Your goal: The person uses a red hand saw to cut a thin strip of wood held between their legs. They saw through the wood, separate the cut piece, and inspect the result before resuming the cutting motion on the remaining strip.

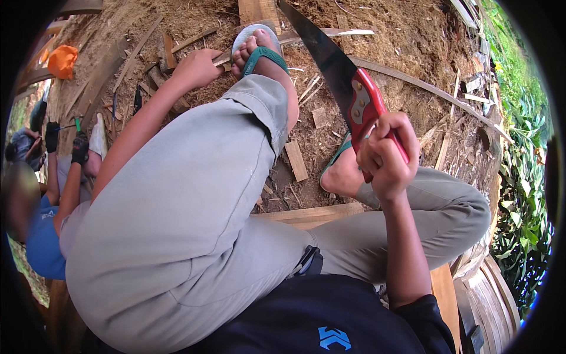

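Note:
My right hand (390, 152) is wrapped round the red handle (370, 97) of a hand saw. Its dark, broad blade (321, 56) points up and to the left, over the ground and clear of the wood beside my foot. At the far side, my left hand (197, 69) is closed on the end of a thin wooden strip (223, 61). My sandalled left foot (259, 50) presses down on that strip, which seems to come out again on the foot's right (330, 33). The left fingertips are partly hidden.
Sawdust and offcuts (296, 160) cover the ground. A long thin lath (424, 88) lies to the right, and a board (312, 216) lies beneath my legs. At left sits a co-worker in a blue shirt (44, 239) with dark gloves, near an orange object (62, 62). Green plants (525, 206) border the right.

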Available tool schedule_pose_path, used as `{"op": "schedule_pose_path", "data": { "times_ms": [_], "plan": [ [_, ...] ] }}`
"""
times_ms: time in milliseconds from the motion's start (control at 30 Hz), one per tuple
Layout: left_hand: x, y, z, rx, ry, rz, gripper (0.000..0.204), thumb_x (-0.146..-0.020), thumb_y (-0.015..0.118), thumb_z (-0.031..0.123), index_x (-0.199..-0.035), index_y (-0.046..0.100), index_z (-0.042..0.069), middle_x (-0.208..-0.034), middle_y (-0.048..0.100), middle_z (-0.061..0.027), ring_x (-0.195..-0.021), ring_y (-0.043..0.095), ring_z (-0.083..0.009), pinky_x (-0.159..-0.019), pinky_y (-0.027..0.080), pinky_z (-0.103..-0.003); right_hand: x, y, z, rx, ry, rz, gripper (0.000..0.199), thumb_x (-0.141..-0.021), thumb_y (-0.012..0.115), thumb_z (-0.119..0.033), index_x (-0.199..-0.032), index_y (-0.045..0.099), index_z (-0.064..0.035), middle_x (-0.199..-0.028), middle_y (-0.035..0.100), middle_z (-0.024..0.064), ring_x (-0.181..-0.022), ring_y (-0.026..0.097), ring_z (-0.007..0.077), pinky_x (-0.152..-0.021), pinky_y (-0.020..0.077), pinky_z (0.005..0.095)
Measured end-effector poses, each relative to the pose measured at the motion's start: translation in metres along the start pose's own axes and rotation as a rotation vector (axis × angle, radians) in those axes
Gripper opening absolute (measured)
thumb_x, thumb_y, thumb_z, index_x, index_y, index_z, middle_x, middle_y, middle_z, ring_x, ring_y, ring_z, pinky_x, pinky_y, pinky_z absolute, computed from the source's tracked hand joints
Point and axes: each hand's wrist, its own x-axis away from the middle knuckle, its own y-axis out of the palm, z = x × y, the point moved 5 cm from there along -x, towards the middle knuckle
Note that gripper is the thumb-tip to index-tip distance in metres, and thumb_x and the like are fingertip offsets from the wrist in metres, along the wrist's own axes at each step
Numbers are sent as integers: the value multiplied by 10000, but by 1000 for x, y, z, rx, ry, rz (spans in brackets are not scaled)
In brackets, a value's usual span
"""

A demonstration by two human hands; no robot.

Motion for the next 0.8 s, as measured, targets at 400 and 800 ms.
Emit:
{"op": "schedule_pose_path", "data": {
  "times_ms": [400, 800],
  "plan": [
    [7, -2, -4, 3, 41, 90, 333, -840, 639, 271, -1137, 735, 153, -1068, 736, -166, -1029, 695, -346, -904, 543, -458, -9, 14, -15, -94, 55, 58, 92, -817, 464, 36, -905, 489, 28, -651, 486, 20, -415, 377, 45, -395, 272, 222],
    [1, -6, 0, -13, 77, 124, 324, -835, 648, 294, -1110, 744, 151, -1004, 735, -193, -968, 704, -375, -867, 546, -470, -5, 18, -76, 52, 152, 158, 51, -826, 458, 14, -864, 485, -9, -581, 436, -7, -384, 326, 29, -360, 234, 223]
  ]
}}
